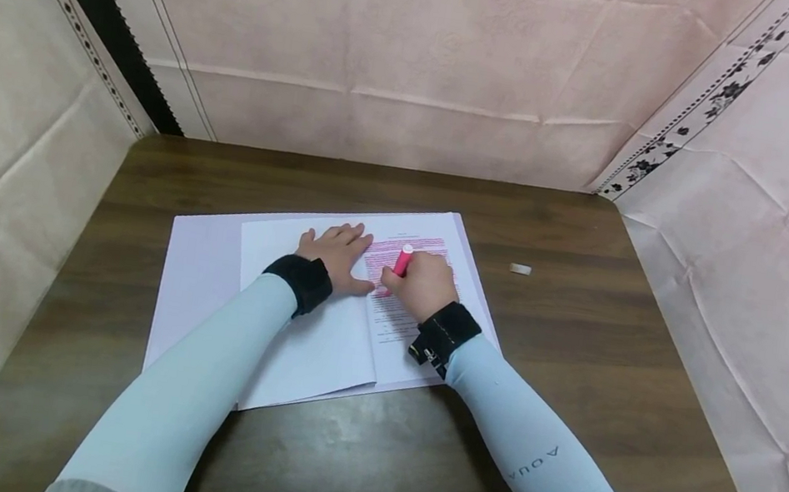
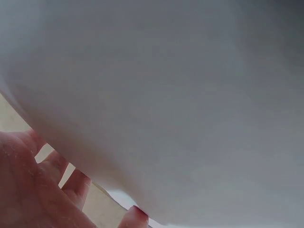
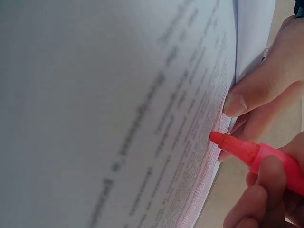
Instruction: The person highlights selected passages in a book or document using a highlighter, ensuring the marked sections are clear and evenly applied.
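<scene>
A stapled-looking stack of white paper [image 1: 320,345] lies open, its right-hand page [image 1: 398,330] printed with lines of text. Pink highlighting covers the upper lines of that page. My right hand [image 1: 427,284] grips a pink highlighter [image 3: 242,151], and its tip meets the printed lines in the right wrist view. With fingers spread, my left hand [image 1: 340,257] rests flat on the left page near the fold. Its thumb [image 3: 242,102] reaches the edge of the printed page, close to the highlighter tip.
Under the pages is a larger pale lavender sheet or cover [image 1: 195,285]. A small whitish piece [image 1: 521,269] lies to the right on the brown wooden table [image 1: 571,388]. Pale patterned cloth [image 1: 430,49] hangs behind and at both sides.
</scene>
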`<state>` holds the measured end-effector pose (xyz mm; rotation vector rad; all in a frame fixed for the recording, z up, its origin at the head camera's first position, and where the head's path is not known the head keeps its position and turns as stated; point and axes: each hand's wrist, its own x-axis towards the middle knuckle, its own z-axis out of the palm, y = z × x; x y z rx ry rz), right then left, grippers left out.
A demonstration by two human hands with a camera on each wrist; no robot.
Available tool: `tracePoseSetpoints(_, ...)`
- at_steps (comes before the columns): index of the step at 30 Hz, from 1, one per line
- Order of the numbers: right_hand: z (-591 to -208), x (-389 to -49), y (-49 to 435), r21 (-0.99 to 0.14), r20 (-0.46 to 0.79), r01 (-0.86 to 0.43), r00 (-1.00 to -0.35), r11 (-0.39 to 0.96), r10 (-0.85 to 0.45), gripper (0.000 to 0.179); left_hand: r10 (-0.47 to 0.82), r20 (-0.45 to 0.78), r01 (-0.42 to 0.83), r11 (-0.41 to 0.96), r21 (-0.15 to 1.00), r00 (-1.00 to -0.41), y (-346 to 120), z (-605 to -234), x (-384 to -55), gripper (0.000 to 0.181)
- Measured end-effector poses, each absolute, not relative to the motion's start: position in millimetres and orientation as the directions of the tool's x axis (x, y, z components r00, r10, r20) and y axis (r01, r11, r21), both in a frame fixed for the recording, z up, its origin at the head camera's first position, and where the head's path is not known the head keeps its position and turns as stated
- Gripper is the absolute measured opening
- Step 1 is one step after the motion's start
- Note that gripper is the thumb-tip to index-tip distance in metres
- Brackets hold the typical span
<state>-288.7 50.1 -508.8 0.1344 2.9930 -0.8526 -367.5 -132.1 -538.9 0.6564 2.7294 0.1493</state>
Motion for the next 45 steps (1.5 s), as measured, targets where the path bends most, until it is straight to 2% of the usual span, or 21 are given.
tracePoseSetpoints(45, -507.3, -287.2, 63.1, -0.507, -0.049, 0.127, -0.992, 0.853, 0.119, 0.03, 0.458, -0.29, 0.419, 0.888, 0.189, -0.84, -132.8, -537.4, -365.8, 0.108)
